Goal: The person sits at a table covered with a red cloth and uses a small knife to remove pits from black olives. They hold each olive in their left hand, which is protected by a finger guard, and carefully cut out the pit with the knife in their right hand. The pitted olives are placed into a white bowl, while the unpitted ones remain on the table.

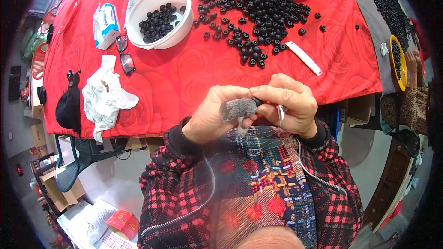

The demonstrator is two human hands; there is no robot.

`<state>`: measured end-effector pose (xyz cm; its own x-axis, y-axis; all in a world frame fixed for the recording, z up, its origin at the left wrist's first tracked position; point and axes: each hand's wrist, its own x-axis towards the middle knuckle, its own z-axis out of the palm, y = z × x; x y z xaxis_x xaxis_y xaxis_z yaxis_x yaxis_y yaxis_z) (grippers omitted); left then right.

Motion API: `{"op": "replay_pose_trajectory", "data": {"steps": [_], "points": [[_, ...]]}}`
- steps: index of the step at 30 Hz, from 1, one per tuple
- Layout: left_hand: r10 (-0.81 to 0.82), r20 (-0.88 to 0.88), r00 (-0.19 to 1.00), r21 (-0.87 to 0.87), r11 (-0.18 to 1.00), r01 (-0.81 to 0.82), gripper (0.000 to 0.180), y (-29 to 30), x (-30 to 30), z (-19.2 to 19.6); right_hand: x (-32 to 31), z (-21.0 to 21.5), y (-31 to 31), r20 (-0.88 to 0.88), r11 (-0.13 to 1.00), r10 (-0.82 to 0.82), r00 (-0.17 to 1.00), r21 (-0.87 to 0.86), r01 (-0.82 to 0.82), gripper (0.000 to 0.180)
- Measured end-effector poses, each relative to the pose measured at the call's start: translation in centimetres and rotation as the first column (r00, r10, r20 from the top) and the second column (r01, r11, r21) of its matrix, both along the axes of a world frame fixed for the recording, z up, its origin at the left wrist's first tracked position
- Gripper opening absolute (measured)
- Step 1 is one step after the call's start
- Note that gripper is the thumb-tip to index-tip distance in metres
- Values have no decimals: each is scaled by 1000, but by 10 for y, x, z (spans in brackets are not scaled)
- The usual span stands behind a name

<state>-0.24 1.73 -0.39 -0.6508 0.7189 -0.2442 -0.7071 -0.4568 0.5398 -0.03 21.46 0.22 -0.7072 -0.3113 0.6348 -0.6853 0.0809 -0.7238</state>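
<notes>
Above my lap, close to the table's front edge, my two hands meet. My left hand (pixel 210 115) is closed round a grey, rough-looking pad (pixel 239 109), with a pale strip hanging below it. The thumb and forefinger of my right hand (pixel 290 103) pinch a small black round part (pixel 257 101) against the pad's right end. A thin shiny metal piece (pixel 280 114) shows at my right fingers; how it is held is hidden. Many similar black round parts (pixel 258 15) lie heaped on the red tablecloth (pixel 184 73) beyond my hands.
A white bowl (pixel 134 25) holds more black parts. Left of it are a blue-white box (pixel 106 25), glasses (pixel 124 57), a white cloth (pixel 104 99) and a black mask (pixel 69 103). A white strip (pixel 303 58) lies right of centre. Another person's hand reaches near a yellow bowl (pixel 404 80).
</notes>
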Motion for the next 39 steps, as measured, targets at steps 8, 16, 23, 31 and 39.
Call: {"op": "replay_pose_trajectory", "data": {"steps": [8,16,23,31,39], "points": [[77,-167,983,-50,995,-86,24,6,4,12,3,6,-2,-166,988,-152,974,3,155,37],[62,-492,869,-320,915,-246,26,6,3,16,6,5,8,21,991,-126,992,57,125,32],[61,-619,783,-392,840,-375,31,9,4,16,9,9,16,380,998,-66,923,37,56,21],[44,-650,759,-399,830,-390,31,9,5,14,5,7,11,235,966,-178,956,228,124,19],[19,-668,744,-413,822,-392,31,10,5,10,1,4,13,213,963,-167,963,243,113,20]]}}
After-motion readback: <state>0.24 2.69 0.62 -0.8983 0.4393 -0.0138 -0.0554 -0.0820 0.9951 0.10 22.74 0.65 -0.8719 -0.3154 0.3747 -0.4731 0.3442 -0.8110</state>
